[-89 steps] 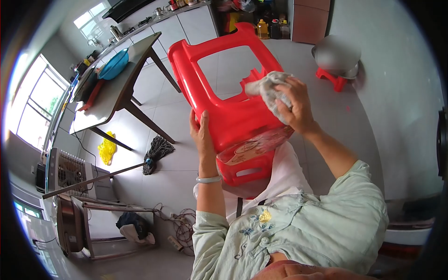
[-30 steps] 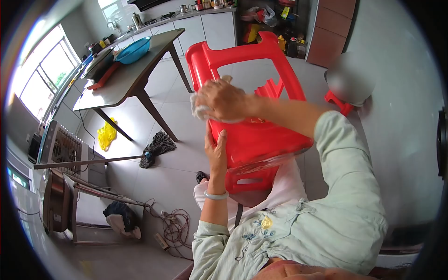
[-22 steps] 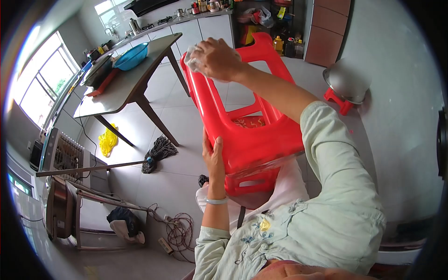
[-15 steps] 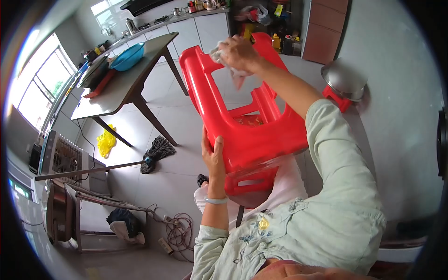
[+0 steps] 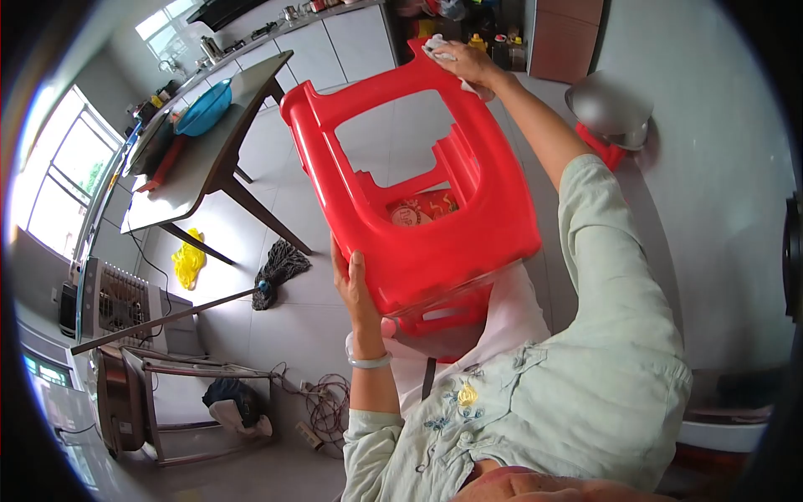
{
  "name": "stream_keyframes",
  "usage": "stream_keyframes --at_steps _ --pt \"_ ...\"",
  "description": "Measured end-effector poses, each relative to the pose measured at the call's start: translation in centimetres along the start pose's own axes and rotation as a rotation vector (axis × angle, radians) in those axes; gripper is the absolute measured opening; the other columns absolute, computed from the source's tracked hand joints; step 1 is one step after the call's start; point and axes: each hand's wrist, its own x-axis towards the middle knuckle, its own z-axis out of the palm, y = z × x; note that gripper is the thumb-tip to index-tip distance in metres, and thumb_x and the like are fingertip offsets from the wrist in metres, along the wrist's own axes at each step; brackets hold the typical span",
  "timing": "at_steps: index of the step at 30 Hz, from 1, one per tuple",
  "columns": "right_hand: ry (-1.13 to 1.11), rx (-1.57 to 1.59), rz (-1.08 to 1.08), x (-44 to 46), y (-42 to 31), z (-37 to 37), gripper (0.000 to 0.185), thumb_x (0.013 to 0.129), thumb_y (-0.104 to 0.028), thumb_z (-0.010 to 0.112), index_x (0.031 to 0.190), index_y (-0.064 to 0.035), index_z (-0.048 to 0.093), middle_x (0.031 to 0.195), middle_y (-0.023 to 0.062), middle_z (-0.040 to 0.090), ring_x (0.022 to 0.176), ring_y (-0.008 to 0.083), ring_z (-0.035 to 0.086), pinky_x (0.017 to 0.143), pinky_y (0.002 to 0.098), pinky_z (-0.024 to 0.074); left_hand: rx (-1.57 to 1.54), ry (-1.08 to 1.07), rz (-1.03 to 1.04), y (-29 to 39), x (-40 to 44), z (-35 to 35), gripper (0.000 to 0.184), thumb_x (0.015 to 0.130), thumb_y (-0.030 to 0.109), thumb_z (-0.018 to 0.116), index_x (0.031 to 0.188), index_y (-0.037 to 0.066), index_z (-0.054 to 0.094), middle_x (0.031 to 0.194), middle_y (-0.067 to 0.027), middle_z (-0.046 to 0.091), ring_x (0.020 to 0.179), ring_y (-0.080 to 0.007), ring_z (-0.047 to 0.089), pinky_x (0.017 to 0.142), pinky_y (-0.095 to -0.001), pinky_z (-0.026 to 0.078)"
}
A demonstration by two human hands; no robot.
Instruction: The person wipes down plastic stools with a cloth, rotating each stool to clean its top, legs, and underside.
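Note:
A red plastic stool (image 5: 443, 255) is held tilted in front of my body, its legs pointing away from me and its open side frame facing up. My left hand (image 5: 355, 289) grips the near left edge of the stool, thumb on top and the other fingers mostly hidden. At the far right leg end, my right hand (image 5: 470, 65) presses a whitish cloth (image 5: 435, 48) against the plastic. Part of the cloth hangs below the palm. Through the stool's opening a printed red and yellow patch (image 5: 422, 209) shows. Beneath the stool is another red plastic piece with a slot (image 5: 460, 311).
A table (image 5: 201, 163) with a blue basin (image 5: 205, 109) stands to the left. On the floor lie a mop (image 5: 280, 272), a yellow bag (image 5: 188, 259) and a coiled cord (image 5: 326, 410). A metal wok-like bowl (image 5: 611, 113) rests by the right wall.
My right hand has moved right and outward with the cloth, from over the opening to the far right leg. The stool has shifted left and turned slightly, together with my left hand.

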Motion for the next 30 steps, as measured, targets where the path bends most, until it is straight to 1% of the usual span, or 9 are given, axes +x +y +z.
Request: stream_keyframes --at_steps 2,8,10,12,16,21,25,27,30 --pt "0.004 0.037 0.049 -1.6 -0.5 -0.4 0.038 0.091 -0.038 0.058 0.122 -0.0160 0.062 0.129 0.0122 0.057 0.112 0.0298 0.060 0.094 0.0357 0.0464 0.017 0.000 0.028 -0.1 0.2 0.2 0.062 0.095 0.031 0.055 0.145 0.002 0.032 0.136 -0.0143 0.047 0.119 -0.0227 0.053 0.095 -0.0344 0.049" --pt "0.111 -0.085 -0.180 -12.4 -2.2 -2.6 0.027 0.088 -0.026 0.062 0.112 -0.0126 0.063 0.127 0.0119 0.057 0.116 0.0315 0.053 0.097 0.0401 0.0438 -0.076 -0.003 -0.015 0.5 -0.3 1.5 0.061 0.095 0.025 0.058 0.145 0.000 0.034 0.139 -0.0138 0.046 0.123 -0.0213 0.048 0.101 -0.0331 0.042" --pt "0.147 -0.100 -0.176 -17.0 -4.2 -3.7 0.028 0.086 -0.023 0.062 0.111 -0.0128 0.064 0.127 0.0103 0.057 0.112 0.0311 0.054 0.095 0.0415 0.0444 -0.063 -0.007 -0.009 0.4 -0.4 1.8 0.060 0.095 0.025 0.058 0.145 0.000 0.035 0.139 -0.0140 0.046 0.123 -0.0214 0.048 0.101 -0.0330 0.043" --pt "0.197 -0.100 -0.149 -21.3 -6.8 -4.8 0.029 0.081 -0.019 0.063 0.110 -0.0128 0.064 0.127 0.0086 0.057 0.106 0.0304 0.055 0.091 0.0437 0.0447 -0.010 0.000 0.009 0.4 -0.3 2.0 0.060 0.094 0.029 0.056 0.144 0.003 0.035 0.133 -0.0149 0.050 0.114 -0.0239 0.056 0.091 -0.0347 0.052" --pt "0.249 -0.229 -0.098 -28.4 -14.1 -6.1 0.029 0.078 -0.018 0.066 0.107 -0.0150 0.064 0.122 0.0057 0.057 0.106 0.0280 0.052 0.084 0.0477 0.0421 -0.065 -0.005 0.001 0.3 -0.2 1.8 0.060 0.095 0.026 0.058 0.144 0.001 0.036 0.137 -0.0144 0.048 0.120 -0.0217 0.051 0.099 -0.0332 0.045" --pt "0.088 -0.239 -0.236 -30.1 -22.5 -5.2 0.039 0.077 -0.021 0.066 0.115 -0.0185 0.061 0.119 0.0033 0.057 0.111 0.0270 0.051 0.085 0.0524 0.0388 -0.121 -0.029 -0.023 0.5 -0.3 2.2 0.058 0.096 0.026 0.056 0.144 0.001 0.037 0.135 -0.0143 0.050 0.115 -0.0220 0.055 0.095 -0.0338 0.048" --pt "0.089 -0.018 -0.414 -30.7 -26.1 -1.5 0.029 0.075 -0.021 0.068 0.104 -0.0187 0.067 0.119 0.0003 0.057 0.118 0.0244 0.049 0.088 0.0527 0.0355 0.024 -0.043 0.034 -0.4 0.0 1.3 0.058 0.096 0.026 0.055 0.144 0.001 0.036 0.133 -0.0149 0.051 0.114 -0.0224 0.056 0.094 -0.0347 0.050" --pt "0.058 0.090 -0.474 -30.7 -26.2 -1.2 0.024 0.075 -0.022 0.068 0.099 -0.0194 0.069 0.120 -0.0015 0.057 0.121 0.0230 0.047 0.089 0.0517 0.0340 0.118 -0.081 0.164 -0.6 -0.1 0.3 0.059 0.096 0.027 0.056 0.144 0.001 0.035 0.132 -0.0158 0.052 0.114 -0.0225 0.056 0.093 -0.0354 0.050" --pt "0.057 0.172 -0.446 -31.6 -24.4 -2.5 0.019 0.071 -0.018 0.069 0.091 -0.0199 0.071 0.119 -0.0028 0.058 0.119 0.0233 0.049 0.090 0.0502 0.0338 0.031 -0.010 0.086 -0.1 -0.7 0.9 0.059 0.096 0.026 0.056 0.145 0.002 0.034 0.133 -0.0161 0.051 0.114 -0.0235 0.056 0.094 -0.0354 0.051"
